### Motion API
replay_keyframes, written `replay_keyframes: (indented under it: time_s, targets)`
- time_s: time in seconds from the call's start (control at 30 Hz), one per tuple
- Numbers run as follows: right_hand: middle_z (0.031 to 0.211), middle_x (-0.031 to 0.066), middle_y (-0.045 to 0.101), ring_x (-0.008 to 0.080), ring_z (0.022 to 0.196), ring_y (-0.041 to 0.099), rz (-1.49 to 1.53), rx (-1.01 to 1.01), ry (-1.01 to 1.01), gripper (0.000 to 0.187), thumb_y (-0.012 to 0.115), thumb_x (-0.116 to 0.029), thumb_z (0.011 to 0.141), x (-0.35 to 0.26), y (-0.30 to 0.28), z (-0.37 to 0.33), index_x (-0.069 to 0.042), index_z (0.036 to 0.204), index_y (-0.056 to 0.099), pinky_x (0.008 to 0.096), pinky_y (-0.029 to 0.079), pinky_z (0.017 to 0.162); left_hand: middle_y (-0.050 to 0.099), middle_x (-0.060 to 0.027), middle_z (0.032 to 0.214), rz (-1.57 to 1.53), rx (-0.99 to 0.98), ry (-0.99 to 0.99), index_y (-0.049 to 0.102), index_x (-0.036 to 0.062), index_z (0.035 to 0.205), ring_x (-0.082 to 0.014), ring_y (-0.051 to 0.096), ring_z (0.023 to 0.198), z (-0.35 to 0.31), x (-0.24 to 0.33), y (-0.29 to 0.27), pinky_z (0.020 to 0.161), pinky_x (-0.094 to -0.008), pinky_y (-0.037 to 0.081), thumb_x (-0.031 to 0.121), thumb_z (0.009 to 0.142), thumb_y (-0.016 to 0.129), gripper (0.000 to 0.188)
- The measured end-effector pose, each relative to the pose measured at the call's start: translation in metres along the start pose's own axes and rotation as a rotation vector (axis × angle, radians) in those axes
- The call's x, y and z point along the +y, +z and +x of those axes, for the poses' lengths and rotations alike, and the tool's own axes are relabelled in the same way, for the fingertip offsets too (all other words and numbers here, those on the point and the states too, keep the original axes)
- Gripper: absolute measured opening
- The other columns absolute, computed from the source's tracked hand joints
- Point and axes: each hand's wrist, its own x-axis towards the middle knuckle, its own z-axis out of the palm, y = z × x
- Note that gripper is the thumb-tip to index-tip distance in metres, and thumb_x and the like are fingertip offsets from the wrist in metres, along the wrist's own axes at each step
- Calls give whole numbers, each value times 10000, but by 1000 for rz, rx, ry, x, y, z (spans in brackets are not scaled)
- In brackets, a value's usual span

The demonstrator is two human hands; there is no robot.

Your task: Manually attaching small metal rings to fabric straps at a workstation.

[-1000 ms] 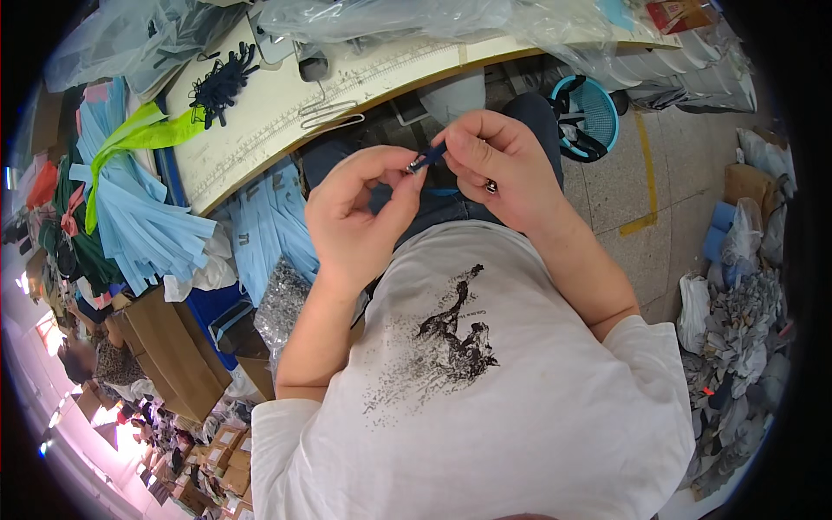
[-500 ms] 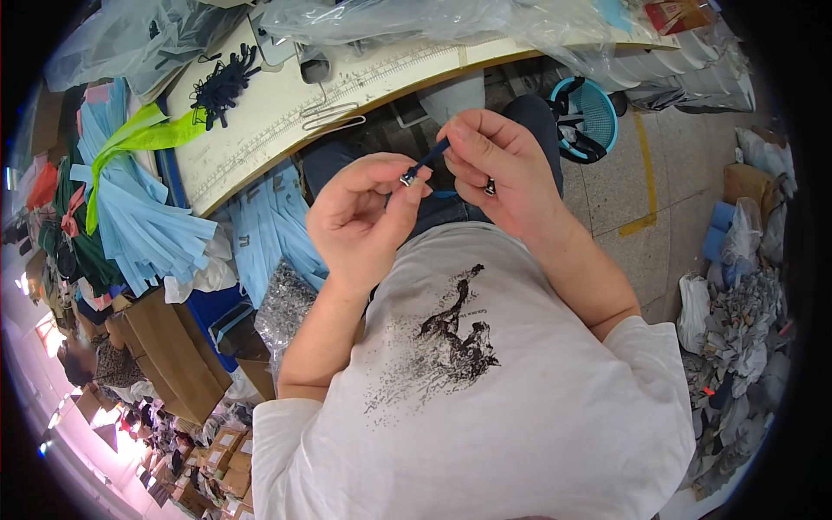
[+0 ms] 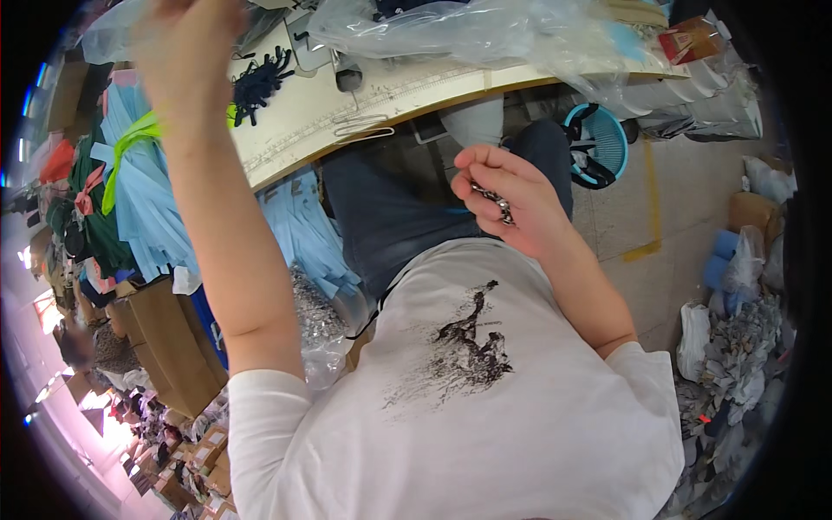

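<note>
My right hand point(image 3: 513, 198) is curled closed above my lap, with several small shiny metal pieces point(image 3: 492, 202) in its palm and fingers. I cannot make out their exact kind. My left hand point(image 3: 189, 52) is stretched far forward over the left end of the white table point(image 3: 295, 139). Motion smears it and its fingers run to the upper edge, so what it holds is hidden. Just right of that hand lies a pile of short dark blue fabric loops point(image 3: 258, 87) on the table.
Light blue fabric strips point(image 3: 143, 204) and a neon yellow strip point(image 3: 130, 147) hang left of the table. Clear plastic sheeting point(image 3: 433, 35) covers its far side. A bent metal wire point(image 3: 366, 132) lies at the near edge. A blue basket point(image 3: 609, 143) stands on the floor at right.
My hands have parted from the dark blue strap and metal piece they held together. My left arm has swung forward and left over the table; my right hand has curled and lowered slightly.
</note>
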Motion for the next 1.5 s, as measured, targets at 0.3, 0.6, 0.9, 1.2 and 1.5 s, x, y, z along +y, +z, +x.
replay_keyframes:
  time_s: [0.3,0.6,0.9,1.2,1.5]
  targets:
    - [751,-10,520,24,556,393,-123,-55,54,239,528,-225,992,15,-15,7,-4,1039,605,170,276,437,632,-33,744,633,37,-164,687,59,1016,-121,512,590,-89,-159,-66,591,-273,452,206,816,718,250]
    - [738,-21,506,22,557,378,-175,-64,98,243,539,-232,986,17,-6,16,-3,1008,616,169,258,426,614,-87,850,794,-40,77,692,76,1006,-229,574,704,-83,-185,-64,657,-343,466,134,796,693,218]
    - [742,-17,505,26,564,385,-152,-1,107,232,535,-217,984,16,-11,11,-2,1022,613,172,264,424,597,-199,1139,750,184,309,612,56,1205,-358,554,1045,-55,-201,-70,905,-426,432,242,871,652,384]
    - [747,-17,507,30,564,380,-138,3,121,232,534,-220,981,17,-10,14,-6,1023,615,172,261,423,539,-233,1272,603,-63,205,614,21,1189,-395,509,1165,-69,-188,-2,1028,-452,372,281,899,615,390]
    - [749,-15,505,31,561,375,-136,14,114,213,532,-209,978,17,-10,16,-14,1003,613,173,258,414,603,-150,1273,165,34,70,682,33,1094,-263,512,1250,-64,-197,-23,1052,-325,353,192,952,580,236]
